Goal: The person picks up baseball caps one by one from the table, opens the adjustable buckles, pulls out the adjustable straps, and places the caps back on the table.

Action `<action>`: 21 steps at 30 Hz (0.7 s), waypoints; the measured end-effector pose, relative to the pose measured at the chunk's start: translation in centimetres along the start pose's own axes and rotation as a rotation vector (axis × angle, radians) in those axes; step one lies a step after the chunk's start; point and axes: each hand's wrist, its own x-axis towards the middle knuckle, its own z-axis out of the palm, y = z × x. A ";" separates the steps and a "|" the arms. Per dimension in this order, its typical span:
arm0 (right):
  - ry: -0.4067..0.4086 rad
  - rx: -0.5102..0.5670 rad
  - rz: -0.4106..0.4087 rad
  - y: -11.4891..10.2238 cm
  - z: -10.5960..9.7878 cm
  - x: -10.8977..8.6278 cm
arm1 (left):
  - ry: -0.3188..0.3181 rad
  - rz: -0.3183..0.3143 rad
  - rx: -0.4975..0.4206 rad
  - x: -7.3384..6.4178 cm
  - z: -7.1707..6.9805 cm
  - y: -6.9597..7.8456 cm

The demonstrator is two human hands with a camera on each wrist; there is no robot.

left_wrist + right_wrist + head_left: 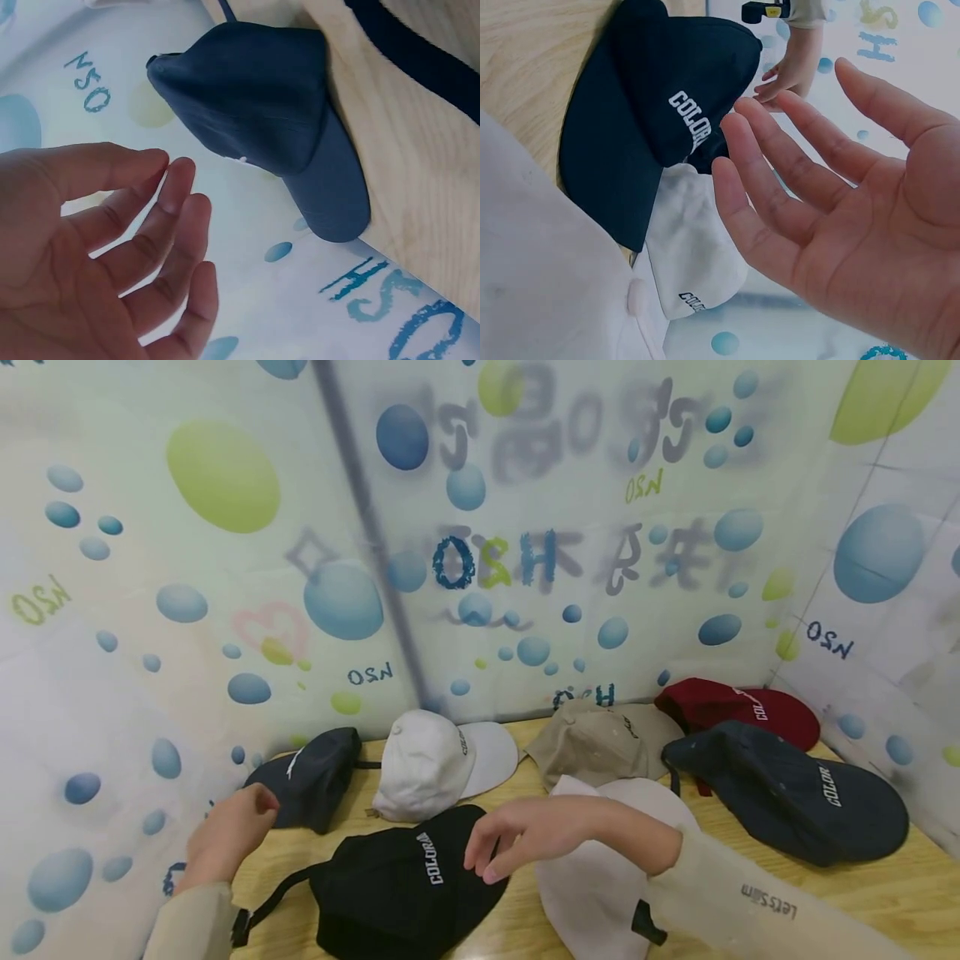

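Note:
My left hand (232,833) is raised at the left, its fingers loosely bent with nothing in them. It is nearest to a dark navy baseball cap (311,785), which lies past the fingertips in the left wrist view. Over the brim of a black baseball cap (390,893) with white lettering hovers my right hand (536,833), palm empty and fingers spread in the right wrist view. A pale pinkish-white baseball cap (585,893) lies beneath the right wrist, partly hidden by the forearm. Behind the black cap sits a white baseball cap (423,768).
Farther right on the wooden table (847,902) are a beige cap (592,747), a dark red cap (787,714) and a large navy cap (787,802). A printed curtain (525,610) with bubbles and lettering hangs close around the table's back and sides.

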 end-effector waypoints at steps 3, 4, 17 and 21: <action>0.023 -0.011 0.006 -0.1 -0.2 -0.2 | 0.023 0.037 0.001 0.3 -0.3 0.6; 0.029 -0.013 0.010 -0.1 -0.3 -0.3 | 0.028 0.046 0.002 0.4 -0.4 0.8; 0.117 -0.043 0.082 -0.2 -2.1 -1.4 | 0.098 0.208 0.070 3.1 -0.6 4.7; 0.151 -0.084 0.081 -0.1 -2.9 -1.7 | 0.121 0.238 0.096 3.9 -0.3 6.0</action>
